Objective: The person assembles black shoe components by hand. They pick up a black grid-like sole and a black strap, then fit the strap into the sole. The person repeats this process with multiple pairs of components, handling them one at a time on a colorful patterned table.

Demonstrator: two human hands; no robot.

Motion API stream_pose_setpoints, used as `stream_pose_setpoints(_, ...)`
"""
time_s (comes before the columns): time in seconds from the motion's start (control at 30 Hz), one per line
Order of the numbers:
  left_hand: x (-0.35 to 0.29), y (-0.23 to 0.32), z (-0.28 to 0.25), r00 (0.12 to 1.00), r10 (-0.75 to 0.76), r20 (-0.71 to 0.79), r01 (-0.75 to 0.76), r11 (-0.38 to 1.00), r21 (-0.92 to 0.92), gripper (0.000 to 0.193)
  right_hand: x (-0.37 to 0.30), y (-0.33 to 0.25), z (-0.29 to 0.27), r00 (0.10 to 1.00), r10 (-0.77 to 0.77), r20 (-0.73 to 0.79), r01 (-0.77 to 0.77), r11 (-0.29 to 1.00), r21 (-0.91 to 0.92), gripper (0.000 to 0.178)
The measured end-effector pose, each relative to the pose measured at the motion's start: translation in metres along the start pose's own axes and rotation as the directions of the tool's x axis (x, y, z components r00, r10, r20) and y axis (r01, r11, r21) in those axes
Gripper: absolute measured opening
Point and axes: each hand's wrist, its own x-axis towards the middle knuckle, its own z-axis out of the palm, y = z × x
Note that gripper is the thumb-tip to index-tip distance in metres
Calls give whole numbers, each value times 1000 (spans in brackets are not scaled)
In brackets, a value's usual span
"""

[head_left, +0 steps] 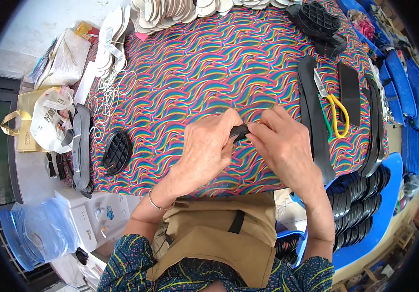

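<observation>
Over the near middle of a table with a colourful wave-patterned cloth [190,73], both of my hands pinch a short black piece [239,132], which looks like a strip of leather or rubber. My left hand [207,143] has its thumb and fingers closed on the left end. On the other end, the fingertips of my right hand [283,141] are pressed together. My fingers cover much of the piece, so its full shape is hidden. A pair of scissors [338,114] with yellow handles lies right of my right hand, partly over a long black strip [311,117].
A black heel-shaped piece with a grid [117,152] lies left. Pale insoles [165,13] are stacked along the far edge, beside black gridded soles [319,22]. A black rectangle [349,95] lies right. A blue tray [389,194] holds black parts at lower right. Thin white cords [107,97] lie far left.
</observation>
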Motion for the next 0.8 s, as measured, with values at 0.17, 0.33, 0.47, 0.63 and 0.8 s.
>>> stream_pose_setpoints(0.17, -3, -4, -1, 990, 140, -19, -140, 990, 7, 28, -6, 7, 6, 994, -113, 1, 111, 976, -187, 18)
stream_pose_setpoints(0.33, -4, -2, -2, 993, 120, -11, -120, 990, -69, 35, -20, 5, 16, 999, -11, -31, 5, 984, -176, 19)
stream_pose_setpoints(0.47, -8, -3, 2, 997, 70, -29, -73, 988, -138, 39, -31, 0, 30, 991, 90, -94, -99, 991, -88, 22)
stream_pose_setpoints(0.63, -11, -8, 4, 989, 130, -77, -139, 982, -127, 35, -46, -12, 41, 963, 230, -144, -233, 972, -5, 22)
stream_pose_setpoints(0.8, -15, -12, 1, 990, 120, -74, -128, 983, -129, 29, -52, -14, 48, 928, 308, -208, -251, 932, 261, 24)
